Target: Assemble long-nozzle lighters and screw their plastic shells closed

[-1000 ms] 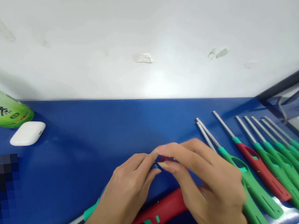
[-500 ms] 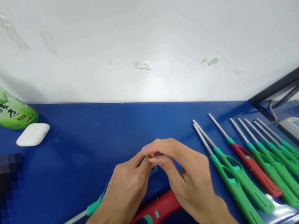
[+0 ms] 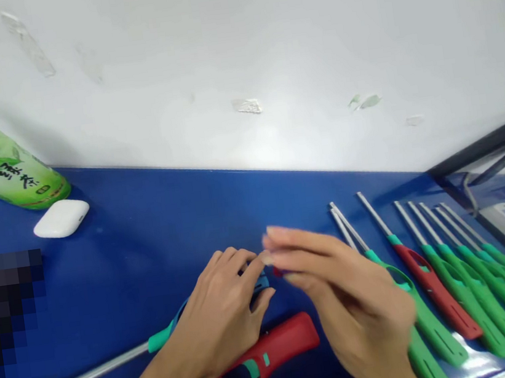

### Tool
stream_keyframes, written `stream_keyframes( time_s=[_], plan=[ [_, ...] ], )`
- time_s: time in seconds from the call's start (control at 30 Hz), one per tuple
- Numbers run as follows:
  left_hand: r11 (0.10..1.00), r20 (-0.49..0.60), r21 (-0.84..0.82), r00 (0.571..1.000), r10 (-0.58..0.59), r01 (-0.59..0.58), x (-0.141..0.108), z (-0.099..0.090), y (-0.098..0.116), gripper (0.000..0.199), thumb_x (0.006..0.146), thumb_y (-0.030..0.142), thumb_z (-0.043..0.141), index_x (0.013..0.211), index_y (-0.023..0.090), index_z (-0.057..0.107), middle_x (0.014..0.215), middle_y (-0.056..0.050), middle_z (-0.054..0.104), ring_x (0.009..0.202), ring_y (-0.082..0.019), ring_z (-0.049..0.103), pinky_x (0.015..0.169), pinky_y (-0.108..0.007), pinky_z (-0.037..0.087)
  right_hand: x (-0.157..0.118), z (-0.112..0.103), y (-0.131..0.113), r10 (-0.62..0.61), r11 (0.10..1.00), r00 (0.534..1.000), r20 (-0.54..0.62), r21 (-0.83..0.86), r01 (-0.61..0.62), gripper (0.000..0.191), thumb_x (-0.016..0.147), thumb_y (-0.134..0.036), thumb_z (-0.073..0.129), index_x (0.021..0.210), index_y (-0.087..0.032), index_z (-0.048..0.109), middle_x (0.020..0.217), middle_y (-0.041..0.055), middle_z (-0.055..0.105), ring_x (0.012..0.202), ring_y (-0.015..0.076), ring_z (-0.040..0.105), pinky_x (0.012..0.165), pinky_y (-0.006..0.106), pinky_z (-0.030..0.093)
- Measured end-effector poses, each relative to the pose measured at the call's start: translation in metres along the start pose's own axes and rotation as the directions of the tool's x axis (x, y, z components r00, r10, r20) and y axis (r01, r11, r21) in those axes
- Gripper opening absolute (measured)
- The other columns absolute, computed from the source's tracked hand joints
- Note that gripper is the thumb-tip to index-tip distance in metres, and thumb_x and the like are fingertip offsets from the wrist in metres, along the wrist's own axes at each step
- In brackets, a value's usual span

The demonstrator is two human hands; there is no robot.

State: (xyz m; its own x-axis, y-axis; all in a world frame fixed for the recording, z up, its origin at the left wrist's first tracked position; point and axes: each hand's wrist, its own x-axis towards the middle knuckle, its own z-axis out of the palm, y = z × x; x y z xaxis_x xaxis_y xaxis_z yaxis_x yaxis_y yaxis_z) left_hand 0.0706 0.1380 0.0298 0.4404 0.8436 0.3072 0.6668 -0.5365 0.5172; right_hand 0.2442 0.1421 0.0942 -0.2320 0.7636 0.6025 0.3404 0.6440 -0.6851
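Observation:
My left hand (image 3: 226, 307) is curled over the blue handle of a long-nosed gas lighter (image 3: 160, 338), with the thumb and fingers around the handle's end. That lighter's metal rod points left, and most of its handle is hidden under the hand. Fingertips of my right hand (image 3: 356, 305) meet the left fingertips beside the handle's end. At the right fingertips shows a small dark red piece (image 3: 277, 271), mostly covered and blurred. Below both hands lies a red lighter (image 3: 293, 338) with a teal trigger, untouched by the right hand.
Several green lighters (image 3: 446, 337) and another red lighter (image 3: 433, 292) lie in a row on the blue table (image 3: 153, 208) at right. A green tea bottle (image 3: 12, 168) and a white earphone case (image 3: 61, 218) stand at left. A white wall (image 3: 197, 53) rises behind.
My right hand has turned and moved slightly right, its fingers straighter. My left fingers have spread a little, showing more of the blue handle's end. The view has shifted slightly.

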Motion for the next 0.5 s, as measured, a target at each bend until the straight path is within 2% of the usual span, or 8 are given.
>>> stream_keyframes(
  time_s=[0.07,0.13,0.2,0.27,0.33,0.5],
  plan=[
    [1.0,0.001,0.0,1.0,-0.006,0.006,0.001,0.0,0.001,0.033,0.1,0.017,0.058,0.133,0.018,0.06,0.116,-0.012,0.071,0.103,-0.034,0.067,0.092,-0.063,0.056,-0.001,-0.001,0.002,-0.025,1.0,0.994,-0.104,-0.013,0.024,0.039,0.094,0.002,0.066,0.117,-0.026,0.08,0.106,0.0028,0.08,0.096,0.0187,0.078,0.08,0.031,0.069],
    [1.0,0.012,0.006,1.0,-0.02,0.02,0.001,-0.002,0.003,0.037,0.1,0.017,0.061,0.136,0.018,0.06,0.114,-0.011,0.072,0.102,-0.033,0.067,0.091,-0.062,0.056,-0.003,-0.003,0.003,-0.051,0.994,0.983,-0.176,-0.104,0.033,0.033,0.092,-0.004,0.076,0.114,-0.028,0.082,0.097,0.0027,0.077,0.087,0.0184,0.076,0.069,0.029,0.067],
    [0.999,0.031,0.018,0.999,-0.041,0.041,0.002,-0.004,0.005,0.037,0.098,0.019,0.065,0.135,0.017,0.061,0.115,-0.011,0.072,0.103,-0.033,0.067,0.093,-0.06,0.056,-0.006,-0.007,0.003,-0.044,0.982,0.993,-0.112,-0.187,0.022,0.031,0.095,-0.013,0.076,0.12,-0.03,0.082,0.103,0.0056,0.076,0.093,0.0212,0.076,0.069,0.03,0.068],
    [0.998,0.055,0.032,0.997,-0.057,0.055,0.003,-0.007,0.008,0.035,0.097,0.025,0.069,0.131,0.019,0.063,0.117,-0.01,0.073,0.105,-0.03,0.068,0.098,-0.057,0.056,-0.01,-0.013,0.005,-0.03,0.977,0.997,0.077,-0.208,0.045,0.038,0.102,-0.014,0.065,0.134,-0.031,0.076,0.12,0.0062,0.077,0.101,0.0228,0.078,0.074,0.03,0.07],
    [0.997,0.077,0.045,0.995,-0.069,0.065,0.003,-0.009,0.009,0.032,0.096,0.028,0.072,0.127,0.019,0.065,0.113,-0.008,0.073,0.103,-0.028,0.069,0.097,-0.05,0.057,-0.013,-0.018,0.009,-0.058,0.973,0.993,0.104,-0.218,0.08,0.044,0.101,-0.011,0.063,0.138,-0.032,0.073,0.119,0.0033,0.079,0.095,0.0216,0.079,0.072,0.029,0.07],
    [0.995,0.11,0.057,0.99,-0.082,0.076,0.004,-0.015,0.01,0.036,0.095,0.029,0.073,0.129,0.018,0.064,0.114,-0.008,0.073,0.101,-0.026,0.069,0.092,-0.045,0.059,-0.013,-0.02,0.017,-0.081,0.935,0.993,-0.084,-0.352,0.046,0.037,0.091,-0.017,0.082,0.122,-0.037,0.082,0.094,0.0012,0.075,0.069,0.0168,0.069,0.052,0.026,0.059]
  ],
)
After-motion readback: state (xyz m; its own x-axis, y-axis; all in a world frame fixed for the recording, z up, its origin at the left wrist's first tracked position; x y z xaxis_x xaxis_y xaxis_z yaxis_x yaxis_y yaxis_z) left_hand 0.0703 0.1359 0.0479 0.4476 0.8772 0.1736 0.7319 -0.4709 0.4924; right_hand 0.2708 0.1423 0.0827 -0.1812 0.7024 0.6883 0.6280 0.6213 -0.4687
